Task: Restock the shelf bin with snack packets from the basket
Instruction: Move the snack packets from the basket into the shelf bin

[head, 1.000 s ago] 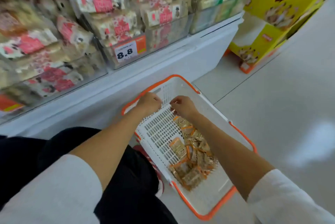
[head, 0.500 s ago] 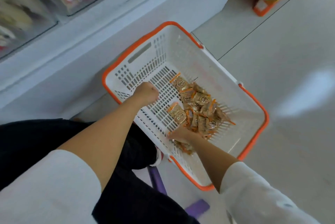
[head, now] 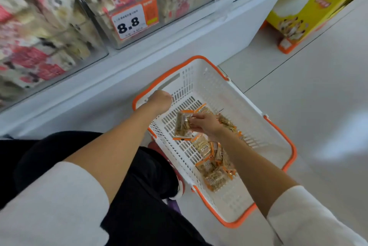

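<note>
well, right hand [head: 205, 124] pinches a snack packet [head: 181, 126] over the basket [head: 239, 102]; left hand [head: 160, 100] curled, grip unclear.

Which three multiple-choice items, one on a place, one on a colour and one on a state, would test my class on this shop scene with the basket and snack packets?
1. Where does the basket stand?
A. on the floor
B. on a trolley
C. on a chair

2. What colour is the basket's rim?
A. blue
B. orange
C. green

3. What is the right hand doing?
A. hanging idle
B. pressing a price tag
C. pinching a snack packet

Answers:
1 A: the basket sits on the pale floor tiles.
2 B: an orange band runs round the white basket.
3 C: the fingers close on one packet over the basket.
</note>
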Action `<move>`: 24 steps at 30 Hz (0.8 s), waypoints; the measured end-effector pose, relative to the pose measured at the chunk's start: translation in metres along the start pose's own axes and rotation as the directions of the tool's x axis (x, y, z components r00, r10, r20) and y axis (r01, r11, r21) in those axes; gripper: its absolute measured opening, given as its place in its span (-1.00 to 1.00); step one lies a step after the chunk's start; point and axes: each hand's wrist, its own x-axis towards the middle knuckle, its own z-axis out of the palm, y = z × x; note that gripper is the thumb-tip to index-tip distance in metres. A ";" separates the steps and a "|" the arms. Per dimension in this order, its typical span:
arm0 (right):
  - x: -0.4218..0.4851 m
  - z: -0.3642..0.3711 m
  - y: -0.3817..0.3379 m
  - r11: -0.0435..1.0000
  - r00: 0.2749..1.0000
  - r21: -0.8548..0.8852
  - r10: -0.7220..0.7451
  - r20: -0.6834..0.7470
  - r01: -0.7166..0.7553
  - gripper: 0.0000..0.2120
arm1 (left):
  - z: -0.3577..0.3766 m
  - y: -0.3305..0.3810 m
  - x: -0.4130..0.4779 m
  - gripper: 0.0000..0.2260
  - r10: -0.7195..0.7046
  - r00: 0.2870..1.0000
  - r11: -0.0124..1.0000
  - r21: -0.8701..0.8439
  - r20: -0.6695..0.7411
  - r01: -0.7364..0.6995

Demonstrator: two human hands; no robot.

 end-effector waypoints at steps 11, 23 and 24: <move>-0.090 0.044 -0.225 0.893 0.892 -0.004 -0.451 -0.032 0.451 -0.87 | -0.122 0.075 -0.108 -0.79 0.296 0.929 0.933 -0.143 -0.224 -0.331; -0.177 0.092 -0.352 0.772 0.781 -0.155 -0.624 -0.005 0.616 -0.74 | -0.237 0.116 -0.226 -0.95 0.253 0.862 0.613 -0.616 -0.439 -0.494; -0.187 0.098 -0.359 0.712 0.743 -0.239 -0.667 0.065 0.660 -0.71 | -0.249 0.120 -0.233 -0.95 0.224 0.862 0.589 -0.642 -0.455 -0.492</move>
